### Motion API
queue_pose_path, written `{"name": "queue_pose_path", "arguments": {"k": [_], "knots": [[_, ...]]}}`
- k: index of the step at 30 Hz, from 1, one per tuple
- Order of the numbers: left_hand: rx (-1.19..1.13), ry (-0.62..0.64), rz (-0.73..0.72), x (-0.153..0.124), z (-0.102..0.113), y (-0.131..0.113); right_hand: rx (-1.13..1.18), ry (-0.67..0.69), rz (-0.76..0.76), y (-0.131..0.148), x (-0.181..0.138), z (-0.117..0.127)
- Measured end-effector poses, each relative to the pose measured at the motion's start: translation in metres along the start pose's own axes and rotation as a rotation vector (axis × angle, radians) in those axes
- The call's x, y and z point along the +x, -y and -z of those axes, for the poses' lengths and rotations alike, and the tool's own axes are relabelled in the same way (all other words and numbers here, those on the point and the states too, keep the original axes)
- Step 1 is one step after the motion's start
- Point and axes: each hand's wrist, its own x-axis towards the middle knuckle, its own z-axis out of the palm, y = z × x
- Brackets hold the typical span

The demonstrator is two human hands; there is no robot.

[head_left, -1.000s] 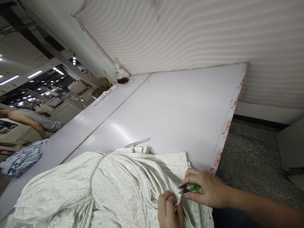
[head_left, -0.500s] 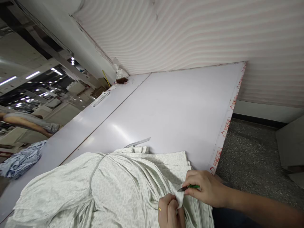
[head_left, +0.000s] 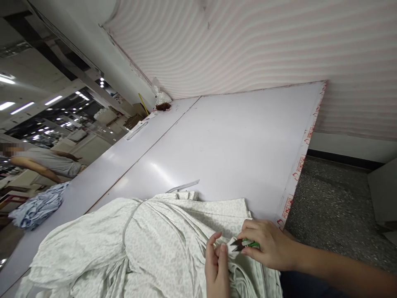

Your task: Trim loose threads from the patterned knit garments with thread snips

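I take the pale patterned cloth (head_left: pixel 149 244) as my reference. It lies in a crumpled heap on the near part of the white worktop (head_left: pixel 232 145), and its lower folds run out of the picture at the bottom.

At the right end of the cloth, my right hand (head_left: pixel 266 248) is closed around small green-handled snips (head_left: pixel 243 244). Their dark blades are a little apart and point left, touching a small fold of the cloth. Just left of the snips, my left hand (head_left: pixel 217 269) rises from the bottom edge with its fingers straight. Thumb and forefinger are pressed together on that same fold.

Right of the cloth, very near to the right hand, the worktop ends in an edge band with red print (head_left: pixel 299 165). Beyond this edge there is speckled grey floor (head_left: pixel 338 207). Behind the cloth the worktop is bare and wide up to the ribbed wall (head_left: pixel 263 45). Only a thin grey strip (head_left: pixel 182 186) lies there, just beside the cloth's far edge.

Far behind the cloth and to the left, a small bag (head_left: pixel 161 101) sits in the corner by the wall. Left of the cloth, well apart, a blue pile of fabric (head_left: pixel 37 207) lies at the worktop's left edge. Another person (head_left: pixel 46 163) bends over beyond it, in a hall with ceiling lights.
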Motion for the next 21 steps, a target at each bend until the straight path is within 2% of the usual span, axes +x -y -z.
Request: {"name": "queue_pose_path", "arguments": {"k": [15, 18, 21], "knots": [[0.223, 0.095, 0.067, 0.004, 0.006, -0.014, 0.025, 0.011, 0.071, -0.006, 0.006, 0.001], [0.261, 0.027, -0.06, 0.0, 0.007, -0.018, 0.114, -0.051, -0.017, -0.015, 0.003, 0.003], [0.18, -0.031, -0.209, 0.002, 0.01, -0.02, 0.112, -0.114, -0.151, -0.03, -0.004, 0.003]]}}
